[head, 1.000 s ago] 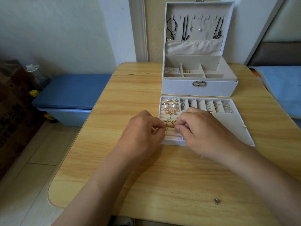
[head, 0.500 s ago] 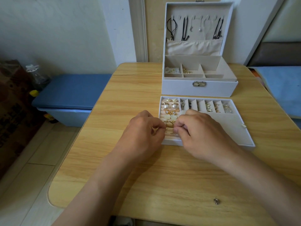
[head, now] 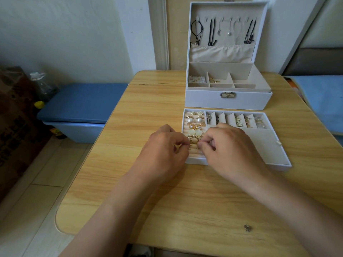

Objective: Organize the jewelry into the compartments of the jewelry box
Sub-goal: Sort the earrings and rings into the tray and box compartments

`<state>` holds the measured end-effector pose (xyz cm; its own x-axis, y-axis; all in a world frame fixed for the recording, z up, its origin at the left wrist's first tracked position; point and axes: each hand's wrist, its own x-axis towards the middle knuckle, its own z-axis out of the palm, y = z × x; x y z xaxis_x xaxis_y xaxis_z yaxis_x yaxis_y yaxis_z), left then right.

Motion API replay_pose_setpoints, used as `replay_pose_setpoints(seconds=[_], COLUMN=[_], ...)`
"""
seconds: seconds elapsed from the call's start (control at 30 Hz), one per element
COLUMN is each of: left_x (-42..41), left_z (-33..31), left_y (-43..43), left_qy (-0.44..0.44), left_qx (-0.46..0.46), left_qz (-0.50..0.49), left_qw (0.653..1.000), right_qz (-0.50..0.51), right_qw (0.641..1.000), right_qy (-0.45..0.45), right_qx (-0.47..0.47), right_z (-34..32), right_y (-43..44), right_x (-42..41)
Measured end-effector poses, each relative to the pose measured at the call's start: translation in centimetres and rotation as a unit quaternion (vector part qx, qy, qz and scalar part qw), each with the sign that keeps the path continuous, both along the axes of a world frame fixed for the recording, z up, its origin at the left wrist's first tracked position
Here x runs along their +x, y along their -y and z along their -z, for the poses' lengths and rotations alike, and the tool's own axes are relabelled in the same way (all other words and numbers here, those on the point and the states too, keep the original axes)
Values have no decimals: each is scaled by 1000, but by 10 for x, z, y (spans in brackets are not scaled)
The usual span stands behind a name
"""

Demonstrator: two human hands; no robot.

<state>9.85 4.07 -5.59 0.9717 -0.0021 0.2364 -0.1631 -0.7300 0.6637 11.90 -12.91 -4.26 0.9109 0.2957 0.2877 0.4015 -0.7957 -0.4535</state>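
From the head camera, a white tray [head: 263,145] lies on the wooden worktop [head: 148,112], and everything here is placed from it. Both hands are over the tray's left part, where padded rolls hold gold and pearl earrings [head: 194,120] in rows. The left hand [head: 163,147] comes in from the tray's left edge with its fingers curled narrow, thumb and forefinger pinched together on a small gold piece [head: 193,142] that sits over the rolls near the tray's front. The right hand [head: 228,147] meets it from the other side, fingers curled the same way, with its fingertips closed on the same gold piece. What kind of piece it is cannot be told, as it is too small and half hidden.

Along the tray's back edge runs a row of narrow slots [head: 239,120], several of them with small earrings in them. The tray's right part is one wide bare compartment.

Just behind the tray stands the white jewelry box [head: 228,102], its lid upright, with dark cords [head: 211,32] hanging inside the lid and a few small items in its rear left compartments. Well in front of the tray, near the worktop's front edge, lies a lone small stud [head: 247,228]. To the left of the tray, beyond the worktop's edge, a blue bin [head: 81,102] sits on the floor.
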Motion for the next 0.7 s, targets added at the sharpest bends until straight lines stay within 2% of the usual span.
replay_pose_setpoints(seconds=[0.2,0.37,0.7], left_x=[0,-2,1], left_z=[0,-2,-1], left_y=[-2,-5,5], left_qy=[1,2,-22], left_qx=[0,-7,-19], left_qz=[4,-3,-59], left_qw=[1000,1000,998], right_qz=[-7,-57,-50], right_qw=[998,996,998], right_qy=[54,55,34], right_qx=[31,45,20], right_z=[5,7,9], right_y=[3,10,6], right_x=[-3,-4,-2])
